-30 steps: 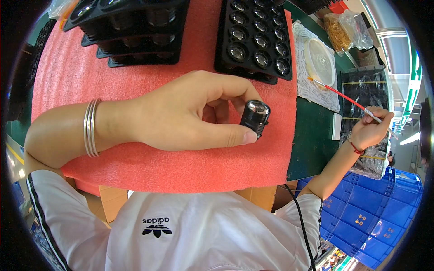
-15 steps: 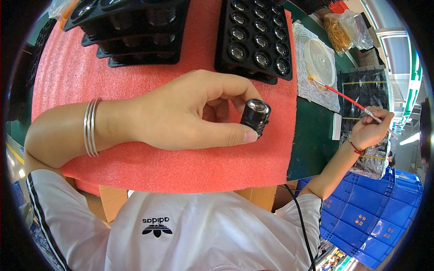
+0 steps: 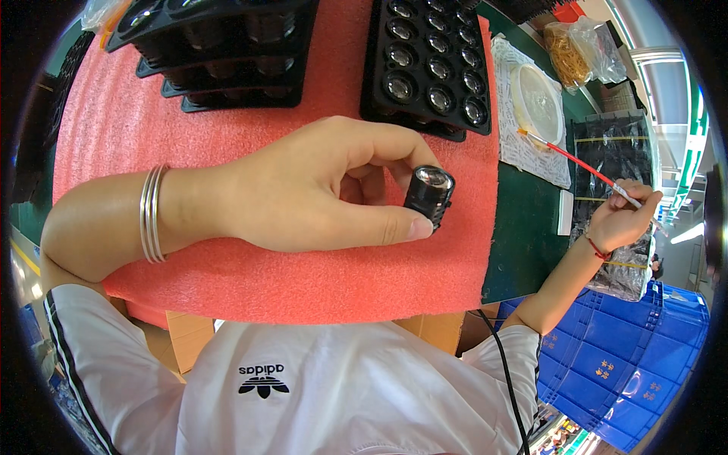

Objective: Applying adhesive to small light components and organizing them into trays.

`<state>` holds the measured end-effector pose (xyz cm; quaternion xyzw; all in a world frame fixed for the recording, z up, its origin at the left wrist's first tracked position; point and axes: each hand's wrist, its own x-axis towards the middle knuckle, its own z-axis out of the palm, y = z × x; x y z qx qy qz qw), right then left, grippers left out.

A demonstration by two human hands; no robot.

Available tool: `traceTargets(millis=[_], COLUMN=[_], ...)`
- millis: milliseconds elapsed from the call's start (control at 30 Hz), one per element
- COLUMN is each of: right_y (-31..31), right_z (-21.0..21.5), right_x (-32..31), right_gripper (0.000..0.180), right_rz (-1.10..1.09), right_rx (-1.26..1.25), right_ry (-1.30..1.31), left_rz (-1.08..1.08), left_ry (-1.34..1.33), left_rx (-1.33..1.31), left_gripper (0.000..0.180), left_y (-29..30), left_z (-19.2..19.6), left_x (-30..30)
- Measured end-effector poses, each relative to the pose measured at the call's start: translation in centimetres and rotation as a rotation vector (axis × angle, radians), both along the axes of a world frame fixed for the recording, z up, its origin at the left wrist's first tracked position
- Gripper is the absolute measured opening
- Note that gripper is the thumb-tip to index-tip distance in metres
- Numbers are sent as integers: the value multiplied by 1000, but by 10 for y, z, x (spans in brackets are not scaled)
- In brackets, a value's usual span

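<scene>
My left hand [image 3: 326, 186] is closed over the pink foam mat, thumb and forefinger gripping a small black cylinder with a clear lens on top [image 3: 430, 191]. The lens end tilts upward. Off to the right, my right hand [image 3: 623, 216] grips a thin paintbrush [image 3: 588, 167] with a red and white handle. The brush's orange bristles point left, at the rim of a round shallow dish [image 3: 537, 102] that lies on a printed paper sheet [image 3: 542, 163]. From this view I cannot tell whether the bristles touch the rim.
A black tray of lens-topped pieces [image 3: 437, 98] lies on the pink foam mat [image 3: 303, 284] at the back. Stacked black trays [image 3: 227, 72] stand further left. A bag of yellowish strands [image 3: 569, 57] sits at the far right, above a plastic-wrapped black stack [image 3: 614, 144]. Blue crates [image 3: 622, 356] stand lower right.
The brush tip has shifted very slightly to the right with my right hand. My left hand and the lens cylinder stay in place.
</scene>
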<state>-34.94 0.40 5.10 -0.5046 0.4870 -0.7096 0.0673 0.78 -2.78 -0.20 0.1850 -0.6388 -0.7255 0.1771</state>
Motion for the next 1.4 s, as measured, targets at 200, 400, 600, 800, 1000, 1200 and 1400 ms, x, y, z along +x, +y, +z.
traceTargets(millis=[200,400,600,800,1000,1200,1400], right_y=[0,-1,-1,-3,-1,-4,-1], right_z=[0,0,0,0,0,-4,0], right_x=[-3,-2,-3,7,-4,-6,0], right_gripper=[42,42,42,42,43,43,45], right_rz=[25,0,27,-144,31,28,-5], right_rx=[-15,-23,-41,-28,-77,-84,-70], right_ry=[2,-8,-17,-73,4,-31,-2], left_rz=[2,-1,-11,5,-2,22,12], left_ry=[10,1,1,-43,-82,-112,-101], left_rx=[8,15,34,51,52,47,59], left_gripper=[29,29,29,29,31,32,32], left_y=[0,0,0,0,-2,-2,-2], left_z=[-1,1,0,4,8,7,9], left_x=[0,0,1,1,1,1,1])
